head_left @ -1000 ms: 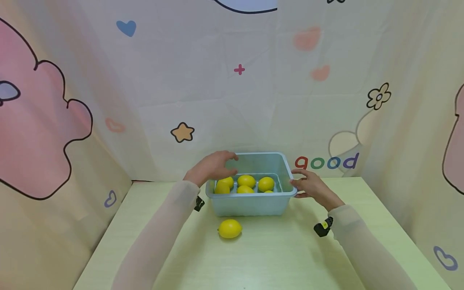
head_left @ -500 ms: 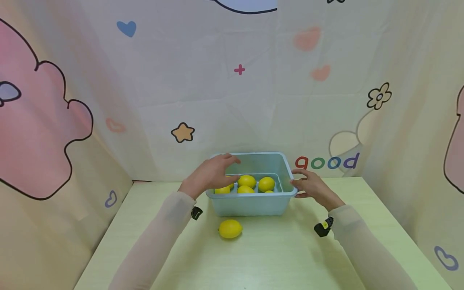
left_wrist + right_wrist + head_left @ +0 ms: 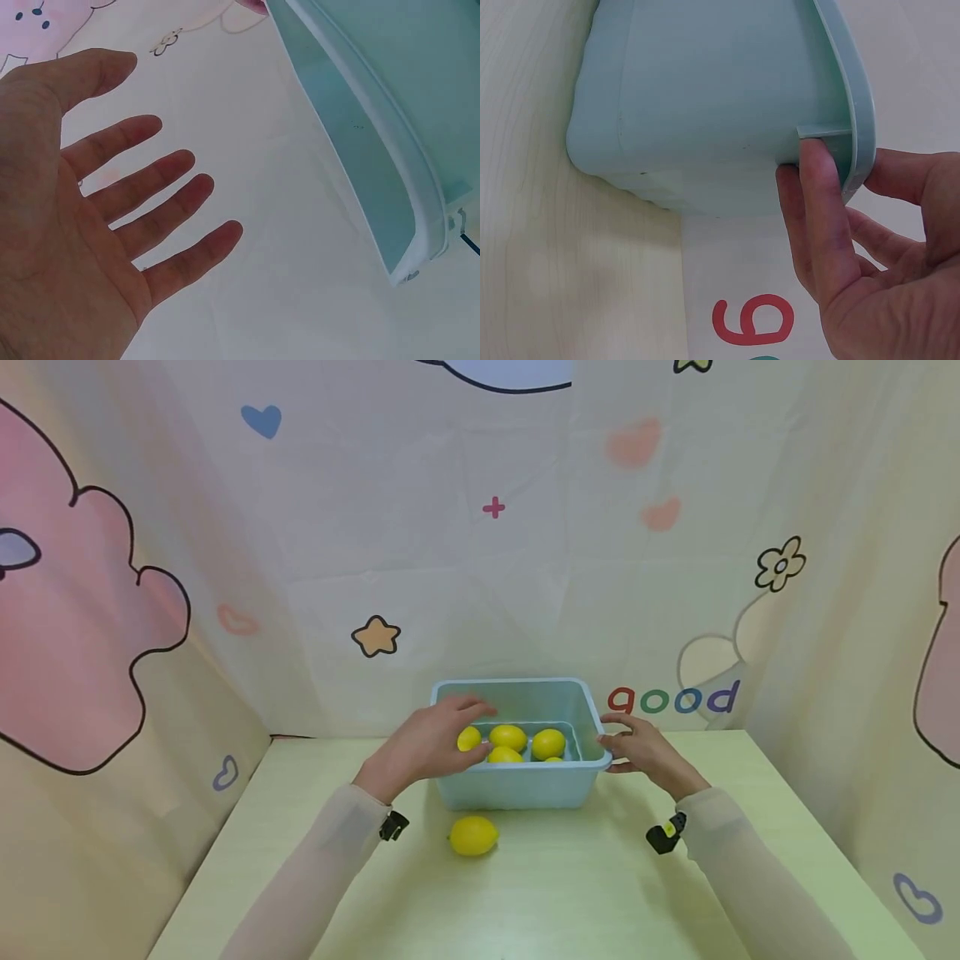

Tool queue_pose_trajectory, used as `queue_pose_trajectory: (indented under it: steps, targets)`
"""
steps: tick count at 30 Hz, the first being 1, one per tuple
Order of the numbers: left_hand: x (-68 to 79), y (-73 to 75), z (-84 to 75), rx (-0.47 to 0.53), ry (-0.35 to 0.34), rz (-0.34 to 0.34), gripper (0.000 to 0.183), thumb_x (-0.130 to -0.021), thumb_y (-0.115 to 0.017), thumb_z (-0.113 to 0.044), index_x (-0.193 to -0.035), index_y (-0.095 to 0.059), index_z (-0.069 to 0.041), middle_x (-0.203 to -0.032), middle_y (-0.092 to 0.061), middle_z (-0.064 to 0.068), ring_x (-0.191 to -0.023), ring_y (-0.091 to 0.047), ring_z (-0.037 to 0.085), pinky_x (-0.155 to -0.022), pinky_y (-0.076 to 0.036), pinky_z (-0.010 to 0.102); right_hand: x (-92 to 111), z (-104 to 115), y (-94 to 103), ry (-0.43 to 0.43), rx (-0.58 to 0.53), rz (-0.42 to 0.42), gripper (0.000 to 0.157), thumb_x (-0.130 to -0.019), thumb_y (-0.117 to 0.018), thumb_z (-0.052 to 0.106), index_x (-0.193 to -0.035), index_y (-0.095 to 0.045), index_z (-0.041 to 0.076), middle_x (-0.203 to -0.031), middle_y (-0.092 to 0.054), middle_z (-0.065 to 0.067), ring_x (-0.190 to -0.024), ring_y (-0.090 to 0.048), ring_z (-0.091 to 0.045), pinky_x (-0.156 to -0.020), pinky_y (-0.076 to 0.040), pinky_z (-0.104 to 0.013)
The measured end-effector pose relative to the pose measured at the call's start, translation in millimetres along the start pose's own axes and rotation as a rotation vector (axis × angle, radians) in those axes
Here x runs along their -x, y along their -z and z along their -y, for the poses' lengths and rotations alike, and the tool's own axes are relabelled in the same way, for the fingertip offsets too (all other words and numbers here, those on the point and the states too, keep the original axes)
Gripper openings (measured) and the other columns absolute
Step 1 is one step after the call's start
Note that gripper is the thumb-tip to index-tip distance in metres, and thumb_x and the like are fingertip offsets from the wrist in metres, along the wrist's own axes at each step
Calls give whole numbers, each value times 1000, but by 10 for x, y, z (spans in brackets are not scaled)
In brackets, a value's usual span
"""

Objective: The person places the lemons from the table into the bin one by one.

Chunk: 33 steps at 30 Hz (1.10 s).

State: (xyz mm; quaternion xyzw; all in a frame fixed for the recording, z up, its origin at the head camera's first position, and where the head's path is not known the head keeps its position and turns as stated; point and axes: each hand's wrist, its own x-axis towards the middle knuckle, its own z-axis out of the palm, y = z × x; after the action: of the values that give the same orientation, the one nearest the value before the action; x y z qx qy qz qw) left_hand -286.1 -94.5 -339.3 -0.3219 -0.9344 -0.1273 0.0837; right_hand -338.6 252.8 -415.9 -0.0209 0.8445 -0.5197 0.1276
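A pale blue plastic bin (image 3: 517,787) stands at the back of the table with several lemons (image 3: 549,744) inside. My right hand (image 3: 643,750) grips the bin's right rim; in the right wrist view, the thumb lies on one side of the rim (image 3: 861,97) and fingers press under it on the outside. My left hand (image 3: 423,745) hovers over the bin's left end, hiding part of it. The left wrist view shows that hand (image 3: 112,187) with fingers spread and nothing held, apart from the bin's rim (image 3: 375,112). One lemon (image 3: 473,836) lies on the table in front of the bin.
The light wooden table (image 3: 585,893) is enclosed by a printed curtain (image 3: 525,593) at the back and both sides. The bin stands close to the back curtain. Black wrist cameras (image 3: 666,833) sit at both cuffs.
My left hand has drawn back slightly toward me and down, from the bin's far left side to over its near left corner. The right hand keeps its grip on the rim.
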Motion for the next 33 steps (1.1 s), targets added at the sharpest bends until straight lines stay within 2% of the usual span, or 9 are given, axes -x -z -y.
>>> queue_pose_trajectory:
  steps: [6,12,17,24,28,33]
  targets:
    - [133,-20,-39,-24,-13,-30,45,-93,-60,-42,-135,-58,-25,-141,-54,-2,-125,-56,19,-99,-54,38,-8,-28,-17,3,-6,-3,59,-100,-57,23,-151,-31,9,-136,-52,-29,-89,-69,-20,-83,-61,-39]
    - [272,-49,-62,-38,-25,-27,47,-93,-62,-43,-136,-57,-24,-142,-54,-1,-125,-55,20,-99,-54,39,-5,-44,-27,-17,-2,1,60,-100,-56,24,-152,-30,10,-137,-51,-28,-92,-69,-21,-84,-61,-38]
    - [372,-90,-83,-62,-80,-76,44,-92,-63,-40,-132,-59,-23,-139,-56,-1,-122,-58,20,-92,-56,38,-19,-44,-12,-13,-5,-6,59,-99,-57,24,-151,-32,11,-136,-52,-28,-93,-69,-23,-82,-61,-37]
    - [504,-240,-106,-90,-156,-99,46,-92,-63,-39,-134,-58,-23,-139,-57,2,-124,-58,21,-99,-54,40,-24,-55,3,-2,13,-1,63,-98,-59,28,-152,-31,11,-137,-52,-25,-95,-70,-23,-85,-60,-37]
    - [566,-342,-123,-85,-184,-114,47,-90,-64,-40,-134,-59,-23,-140,-57,2,-126,-57,22,-96,-55,39,-14,-44,8,4,15,0,62,-99,-58,27,-152,-30,11,-137,-52,-26,-95,-70,-23,-84,-61,-38]
    - [628,-478,-138,-80,-199,-65,48,-91,-63,-42,-135,-57,-24,-141,-56,0,-125,-57,20,-96,-55,38,0,-31,7,4,9,5,61,-99,-57,25,-152,-31,9,-136,-52,-27,-94,-69,-23,-85,-60,-40]
